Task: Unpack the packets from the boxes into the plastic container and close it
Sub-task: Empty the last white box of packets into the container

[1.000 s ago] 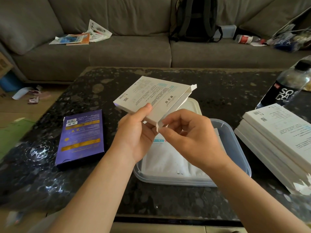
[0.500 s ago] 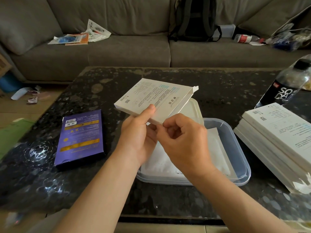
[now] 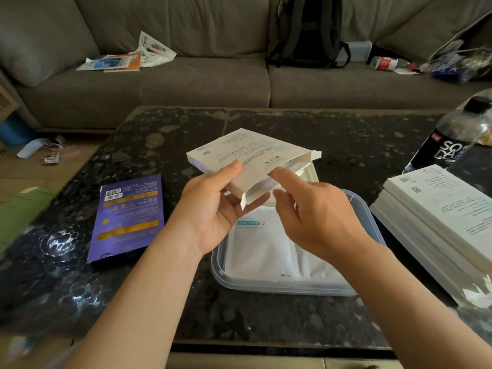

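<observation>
A flat white cardboard box (image 3: 247,155) is gripped in the left hand (image 3: 213,211). The right hand (image 3: 314,219) holds nothing, its straight forefinger at the box's open end. Below sits a clear plastic container (image 3: 372,222) of white packets (image 3: 261,249) on the dark speckled stone surface (image 3: 266,315). A flat purple box (image 3: 127,219) lies to the left, stacked white boxes (image 3: 439,217) to the right, and a grey fabric sofa (image 3: 202,83) stands behind.

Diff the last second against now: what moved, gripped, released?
The right hand released the pinched end flap and opened; its index finger now reaches into the open end of the white box, which gapes wider. The left hand still grips the box. The plastic container, purple box and stacked boxes stayed put.
</observation>
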{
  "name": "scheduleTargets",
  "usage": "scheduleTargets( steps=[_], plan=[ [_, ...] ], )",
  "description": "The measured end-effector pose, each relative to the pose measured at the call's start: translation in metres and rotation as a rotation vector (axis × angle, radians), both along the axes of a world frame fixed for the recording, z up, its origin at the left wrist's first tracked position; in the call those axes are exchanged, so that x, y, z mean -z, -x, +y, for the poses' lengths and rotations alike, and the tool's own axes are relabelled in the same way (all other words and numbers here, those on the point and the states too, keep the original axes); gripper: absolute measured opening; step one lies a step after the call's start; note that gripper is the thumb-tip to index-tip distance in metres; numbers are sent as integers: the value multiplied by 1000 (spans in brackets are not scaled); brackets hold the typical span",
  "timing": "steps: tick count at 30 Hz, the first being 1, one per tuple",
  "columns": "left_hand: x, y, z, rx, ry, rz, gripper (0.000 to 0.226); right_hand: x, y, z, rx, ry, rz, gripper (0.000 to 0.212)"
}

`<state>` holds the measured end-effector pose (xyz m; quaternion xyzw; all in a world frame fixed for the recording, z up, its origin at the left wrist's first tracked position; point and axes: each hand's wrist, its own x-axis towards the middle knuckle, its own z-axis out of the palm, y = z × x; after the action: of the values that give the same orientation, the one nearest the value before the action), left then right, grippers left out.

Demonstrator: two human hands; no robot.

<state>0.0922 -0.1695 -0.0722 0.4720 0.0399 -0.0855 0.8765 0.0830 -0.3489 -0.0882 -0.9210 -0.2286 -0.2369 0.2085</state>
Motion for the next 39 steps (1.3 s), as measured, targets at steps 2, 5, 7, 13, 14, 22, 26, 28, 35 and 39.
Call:
scheduleTargets(
  steps=[2,5,7,13,14,22,26,28,35,39],
  plan=[
    [1,0,-1,-9,4,15,46,0,1,1,32,57,35,39],
    [2,-2,-1,-23,-33,16,40,0,1,1,76,169,146,41],
    [2,-2,-1,2,-71,5,38,-1,1,1,91,199,182,36],
    [3,-1,-3,19,-140,3,39,-8,1,5,126,269,274,38],
    [4,-1,-3,15,-137,8,39,-8,1,4,127,259,266,39],
    [1,1,-2,-10,-96,43,37,6,-7,2,40,133,-17,36],
    [2,2,-3,-21,-120,53,37,9,-8,4,25,96,-111,39],
    [3,2,-3,-23,-121,59,37,10,-7,4,18,86,-134,39],
    [3,2,-2,-20,-97,86,38,12,-6,5,4,48,-197,38],
    [3,1,0,-17,-90,82,42,13,-6,6,7,45,-235,25]
  ],
)
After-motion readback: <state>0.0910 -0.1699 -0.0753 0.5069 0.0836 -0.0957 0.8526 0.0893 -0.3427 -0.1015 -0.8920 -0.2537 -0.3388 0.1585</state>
